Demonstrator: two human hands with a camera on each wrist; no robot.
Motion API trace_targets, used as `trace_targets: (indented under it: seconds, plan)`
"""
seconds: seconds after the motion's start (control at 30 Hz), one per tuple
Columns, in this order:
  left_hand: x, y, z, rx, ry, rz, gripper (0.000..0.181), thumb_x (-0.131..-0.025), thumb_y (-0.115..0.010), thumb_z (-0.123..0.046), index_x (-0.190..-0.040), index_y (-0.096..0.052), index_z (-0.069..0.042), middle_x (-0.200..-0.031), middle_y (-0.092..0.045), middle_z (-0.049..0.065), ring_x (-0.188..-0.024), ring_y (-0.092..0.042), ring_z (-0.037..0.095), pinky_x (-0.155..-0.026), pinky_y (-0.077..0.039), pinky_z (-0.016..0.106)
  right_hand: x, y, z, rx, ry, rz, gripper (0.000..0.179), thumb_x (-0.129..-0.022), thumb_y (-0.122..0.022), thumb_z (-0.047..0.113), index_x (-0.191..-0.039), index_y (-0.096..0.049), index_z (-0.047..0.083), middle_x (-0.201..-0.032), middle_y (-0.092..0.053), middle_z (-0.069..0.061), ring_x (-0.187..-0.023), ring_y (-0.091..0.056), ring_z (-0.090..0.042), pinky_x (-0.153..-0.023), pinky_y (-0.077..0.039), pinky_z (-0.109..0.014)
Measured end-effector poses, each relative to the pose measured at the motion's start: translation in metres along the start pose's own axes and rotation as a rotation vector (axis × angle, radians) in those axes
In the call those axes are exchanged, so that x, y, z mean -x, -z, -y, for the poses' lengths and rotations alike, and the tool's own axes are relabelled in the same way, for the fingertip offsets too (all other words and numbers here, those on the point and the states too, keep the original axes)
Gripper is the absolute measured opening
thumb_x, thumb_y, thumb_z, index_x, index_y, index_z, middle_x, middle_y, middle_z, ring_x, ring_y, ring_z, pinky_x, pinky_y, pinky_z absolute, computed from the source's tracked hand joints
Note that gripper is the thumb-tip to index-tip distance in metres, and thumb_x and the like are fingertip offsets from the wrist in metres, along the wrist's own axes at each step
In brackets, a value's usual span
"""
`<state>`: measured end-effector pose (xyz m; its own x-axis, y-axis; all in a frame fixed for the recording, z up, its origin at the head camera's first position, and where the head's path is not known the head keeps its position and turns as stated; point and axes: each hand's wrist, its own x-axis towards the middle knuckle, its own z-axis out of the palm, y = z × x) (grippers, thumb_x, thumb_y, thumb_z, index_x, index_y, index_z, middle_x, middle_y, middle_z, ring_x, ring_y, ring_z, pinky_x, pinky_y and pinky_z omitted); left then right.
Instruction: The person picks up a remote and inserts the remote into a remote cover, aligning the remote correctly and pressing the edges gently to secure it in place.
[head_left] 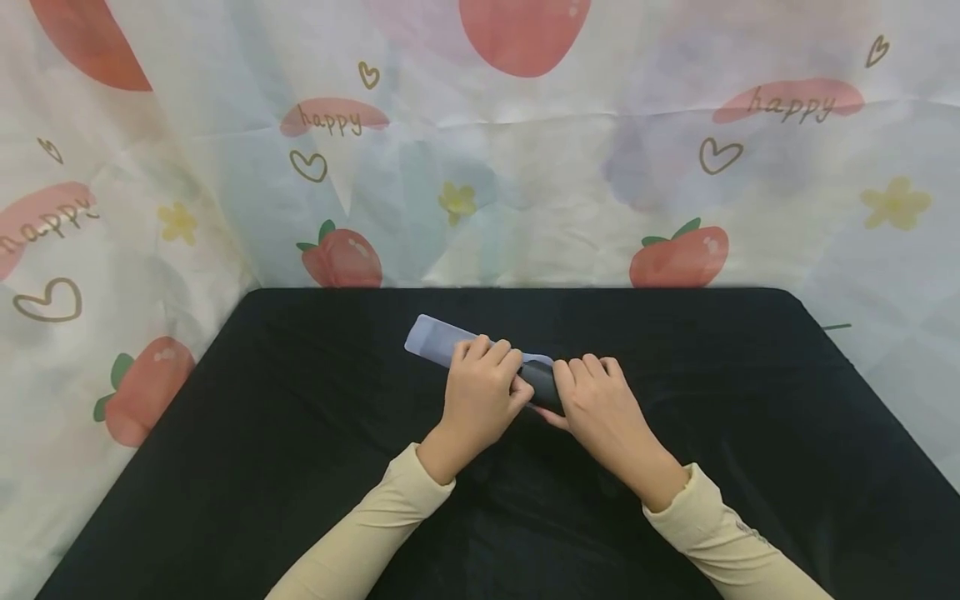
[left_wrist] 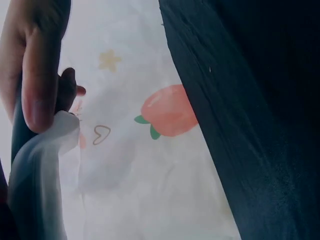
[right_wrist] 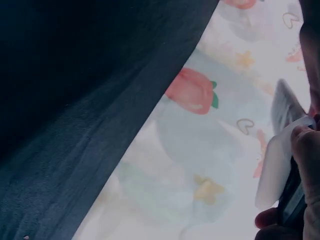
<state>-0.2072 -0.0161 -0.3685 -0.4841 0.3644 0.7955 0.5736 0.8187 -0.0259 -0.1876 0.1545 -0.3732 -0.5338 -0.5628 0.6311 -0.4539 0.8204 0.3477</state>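
A long, flat, translucent bluish plastic cover point(head_left: 433, 338) stretches up and left over the table, joined to a black handle-like piece point(head_left: 542, 385). My left hand point(head_left: 482, 387) curls its fingers round the cover, close to the black piece. Gripping the black piece at its right end is my right hand point(head_left: 603, 408). In the right wrist view a whitish flap of the cover point(right_wrist: 275, 172) stands beside the black piece point(right_wrist: 291, 200), with a thumb pressed near it. The left wrist view has the cover point(left_wrist: 37, 185) at the lower left. Fingers hide the middle of the item.
A black cloth covers the table point(head_left: 262, 417), whose far edge meets a pale curtain point(head_left: 517, 208) printed with strawberries, hearts and flowers. The curtain also hangs along the left and right sides.
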Motion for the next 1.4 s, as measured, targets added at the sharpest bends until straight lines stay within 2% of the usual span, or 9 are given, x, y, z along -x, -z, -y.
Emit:
trace_targets:
  seconds: [0.37,0.5,0.67,0.77,0.87,0.97,1.2,1.33,1.4]
  plan:
    - [0.002,0.001,-0.004,-0.020,-0.071,0.035,0.005,-0.068,-0.062,-0.010,-0.069,-0.059,-0.014,-0.067,-0.052,-0.003,-0.068,-0.045,0.014,-0.071,-0.039,0.030,0.001,0.005,0.008,0.013,-0.011,0.004,0.060,-0.058,-0.085,0.044,-0.073,-0.046,0.001,-0.056,-0.044,-0.007,-0.057,-0.045,-0.023,-0.059,-0.038,-0.035]
    - [0.002,0.001,0.003,-0.033,-0.046,0.046,0.005,-0.070,-0.061,-0.010,-0.073,-0.060,-0.014,-0.069,-0.054,-0.003,-0.071,-0.047,0.015,-0.073,-0.040,0.032,-0.001,-0.002,0.009,-0.023,-0.022,-0.018,0.056,-0.064,-0.081,0.045,-0.074,-0.048,0.000,-0.057,-0.046,-0.008,-0.056,-0.046,-0.023,-0.058,-0.038,-0.036]
    - [0.001,0.000,0.009,-0.144,-0.018,0.086,0.004,-0.078,-0.061,-0.017,-0.077,-0.063,-0.014,-0.072,-0.059,-0.001,-0.073,-0.052,0.017,-0.076,-0.042,0.035,0.000,-0.011,0.006,-0.068,-0.093,-0.050,0.055,-0.067,-0.079,0.044,-0.075,-0.050,-0.002,-0.058,-0.048,-0.010,-0.053,-0.046,-0.024,-0.055,-0.038,-0.037]
    - [0.002,0.000,0.009,-0.181,0.012,0.093,0.024,-0.082,-0.064,-0.034,-0.068,-0.061,-0.014,-0.065,-0.058,-0.001,-0.069,-0.052,0.018,-0.073,-0.041,0.035,0.002,-0.012,0.002,-0.089,-0.183,-0.054,0.054,-0.067,-0.081,0.041,-0.075,-0.050,-0.003,-0.056,-0.046,-0.010,-0.051,-0.046,-0.024,-0.053,-0.037,-0.037]
    - [0.003,0.001,0.007,-0.126,0.049,0.114,0.044,-0.081,-0.064,-0.052,-0.058,-0.058,-0.016,-0.057,-0.053,-0.003,-0.063,-0.049,0.016,-0.069,-0.040,0.033,0.001,-0.010,-0.001,-0.131,-0.278,-0.060,0.052,-0.067,-0.082,0.035,-0.077,-0.049,-0.005,-0.055,-0.044,-0.011,-0.050,-0.045,-0.025,-0.052,-0.036,-0.037]
    - [0.003,0.003,0.005,-0.010,0.076,0.169,0.046,-0.079,-0.063,-0.058,-0.059,-0.058,-0.017,-0.055,-0.052,-0.005,-0.062,-0.048,0.014,-0.068,-0.041,0.032,-0.001,-0.006,-0.002,-0.191,-0.317,-0.054,0.053,-0.067,-0.083,0.030,-0.084,-0.051,-0.008,-0.060,-0.048,-0.014,-0.054,-0.047,-0.026,-0.053,-0.037,-0.037]
    - [-0.001,0.009,0.008,0.232,0.179,0.288,0.038,-0.085,-0.063,-0.043,-0.061,-0.055,-0.015,-0.057,-0.047,-0.004,-0.062,-0.047,0.012,-0.068,-0.043,0.033,-0.003,0.001,0.001,-0.320,-0.265,0.089,0.052,-0.074,-0.077,0.030,-0.098,-0.053,-0.010,-0.074,-0.056,-0.017,-0.064,-0.050,-0.026,-0.063,-0.042,-0.038]
    - [-0.005,0.012,0.010,0.339,0.213,0.323,0.028,-0.087,-0.063,-0.036,-0.071,-0.063,-0.013,-0.060,-0.050,-0.004,-0.062,-0.045,0.011,-0.067,-0.041,0.031,-0.003,0.004,0.001,-0.409,-0.304,0.176,0.048,-0.082,-0.068,0.032,-0.103,-0.052,-0.008,-0.078,-0.056,-0.014,-0.069,-0.052,-0.024,-0.071,-0.043,-0.039]
    - [-0.007,0.013,0.010,0.374,0.209,0.333,0.024,-0.088,-0.062,-0.033,-0.073,-0.064,-0.013,-0.060,-0.051,-0.003,-0.062,-0.046,0.011,-0.067,-0.041,0.030,-0.003,0.005,0.001,-0.433,-0.329,0.169,0.047,-0.083,-0.066,0.033,-0.104,-0.052,-0.007,-0.079,-0.058,-0.014,-0.071,-0.053,-0.025,-0.074,-0.044,-0.041]
